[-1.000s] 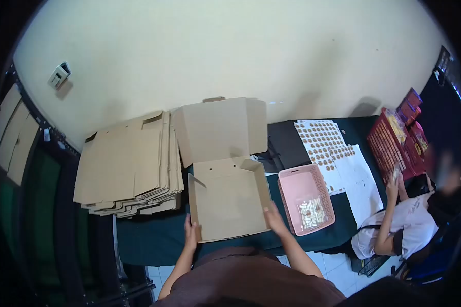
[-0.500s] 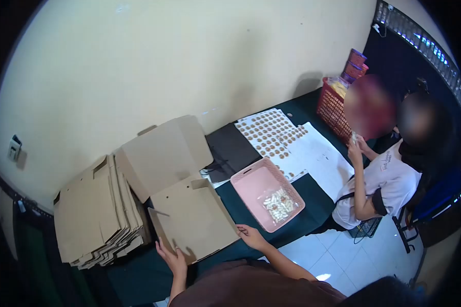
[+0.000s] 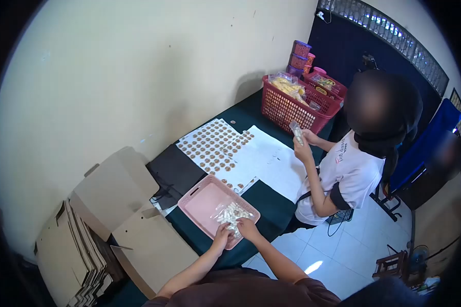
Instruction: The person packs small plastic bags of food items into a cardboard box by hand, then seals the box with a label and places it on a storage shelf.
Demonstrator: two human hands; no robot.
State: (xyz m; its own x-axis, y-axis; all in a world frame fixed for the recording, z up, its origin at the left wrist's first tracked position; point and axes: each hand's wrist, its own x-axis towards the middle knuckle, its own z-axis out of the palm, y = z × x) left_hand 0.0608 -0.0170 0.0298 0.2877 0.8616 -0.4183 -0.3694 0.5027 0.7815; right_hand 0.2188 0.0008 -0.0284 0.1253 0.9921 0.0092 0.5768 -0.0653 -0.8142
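both hands, left hand point(image 3: 222, 234) and right hand point(image 3: 247, 226), pinch a clear packet point(image 3: 232, 214) in the pink basket point(image 3: 200, 199); judged risk: slippery plastic slipping, contents spilling toward six o'clock off the table point(image 3: 271, 204).

One head-worn camera looks steeply down and forward from above the wearer's chest. It faces the bench point(image 3: 271, 204), which runs from 7 o'clock to 1 o'clock along the wall point(image 3: 138, 77). The hands point(image 3: 235, 230) sit close below centre, at the pink basket point(image 3: 200, 199). A wide fisheye lens bends the edges dark. A seated person point(image 3: 343, 174) is at 3 o'clock, farther off.
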